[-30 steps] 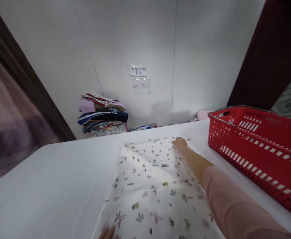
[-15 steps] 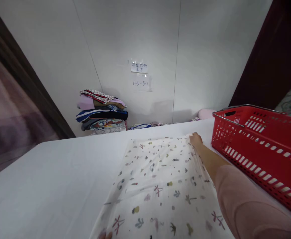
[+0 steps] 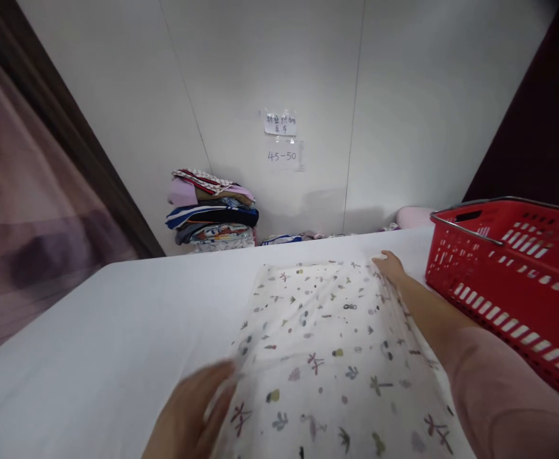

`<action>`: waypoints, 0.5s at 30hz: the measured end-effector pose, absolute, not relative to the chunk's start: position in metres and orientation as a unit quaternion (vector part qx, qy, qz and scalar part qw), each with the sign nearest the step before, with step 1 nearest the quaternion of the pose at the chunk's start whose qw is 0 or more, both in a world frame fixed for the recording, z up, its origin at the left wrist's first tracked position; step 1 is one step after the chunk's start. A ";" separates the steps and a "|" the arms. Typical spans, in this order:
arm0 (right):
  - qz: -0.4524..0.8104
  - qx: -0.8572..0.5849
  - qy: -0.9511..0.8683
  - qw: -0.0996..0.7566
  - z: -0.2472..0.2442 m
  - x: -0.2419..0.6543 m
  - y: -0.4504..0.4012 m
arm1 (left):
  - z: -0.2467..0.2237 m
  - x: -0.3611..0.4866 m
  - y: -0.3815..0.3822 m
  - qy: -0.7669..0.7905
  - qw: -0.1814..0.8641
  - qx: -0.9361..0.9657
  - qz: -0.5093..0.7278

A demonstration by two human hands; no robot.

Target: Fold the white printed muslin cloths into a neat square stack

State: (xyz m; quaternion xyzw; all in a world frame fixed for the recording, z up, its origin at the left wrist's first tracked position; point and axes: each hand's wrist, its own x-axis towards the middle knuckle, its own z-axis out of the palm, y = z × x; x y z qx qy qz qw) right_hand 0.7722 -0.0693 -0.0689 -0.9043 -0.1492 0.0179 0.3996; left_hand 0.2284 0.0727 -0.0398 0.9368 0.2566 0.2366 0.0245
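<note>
A white cloth printed with small plants and birds lies in a long rectangle on the white table. At its far right corner my right hand pinches the fabric, with the forearm stretched along the cloth's right edge. My left hand, blurred, is over the near left edge of the cloth with thumb and fingers apart. Nothing shows in its grasp.
A red perforated basket with a metal handle stands on the table at the right. Beyond the far edge, folded clothes are piled against the wall. A pink item lies behind the table. Pink curtain hangs at the left.
My left hand has moved up and further into view from the bottom edge. My right hand remains at the cloth's far right corner. The view has shifted slightly.
</note>
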 end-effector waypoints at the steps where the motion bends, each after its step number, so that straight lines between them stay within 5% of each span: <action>1: 0.024 -0.900 -0.153 0.407 -0.070 0.772 -0.070 | -0.028 0.250 0.090 0.227 0.031 0.946 0.227; 8: 0.033 -0.893 -0.167 0.416 -0.072 0.771 -0.074 | -0.014 0.431 0.191 0.280 0.065 0.950 0.120; 15: 0.015 -0.896 -0.180 0.406 -0.076 0.778 -0.075 | -0.035 0.483 0.215 0.296 0.049 0.952 0.064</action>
